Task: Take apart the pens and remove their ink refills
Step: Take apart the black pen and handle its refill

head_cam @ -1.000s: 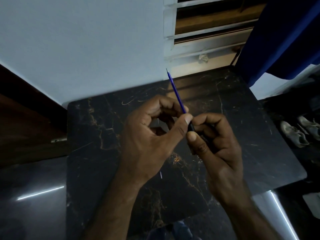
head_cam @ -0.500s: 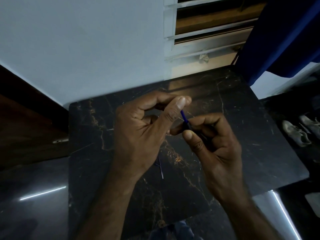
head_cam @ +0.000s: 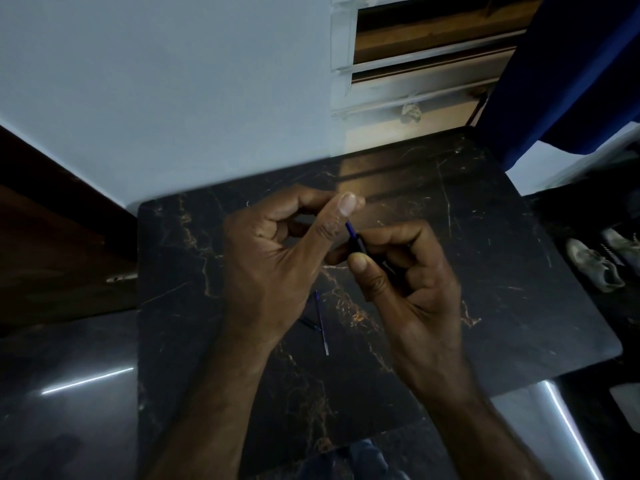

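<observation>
Over the middle of the dark marble worktop (head_cam: 485, 237) we hold both hands close together, above the surface. Our right hand (head_cam: 412, 289) is curled around a dark pen barrel (head_cam: 360, 245), thumb pressed on its near side and the fingers (head_cam: 408, 233) wrapped over the far side, so most of the barrel is hidden in the grip. From its upper end a short length of blue ink refill (head_cam: 350, 229) pokes out, slanting up and to the left. Our left hand (head_cam: 273, 258) sits just beside it, thumb raised and meeting the forefinger right above the refill's tip; the thumb covers that tip, so we cannot tell whether the pinch actually has the refill or only touches it. The other left fingers are folded loosely into the palm.

Below the hands, on the worktop between our wrists, lies a loose refill (head_cam: 322, 327), thin and blue, with a small dark pen part (head_cam: 310, 323) touching or crossing it on the left. Off the worktop's right edge, a pair of pale shoes (head_cam: 595, 265) rests on the floor.
</observation>
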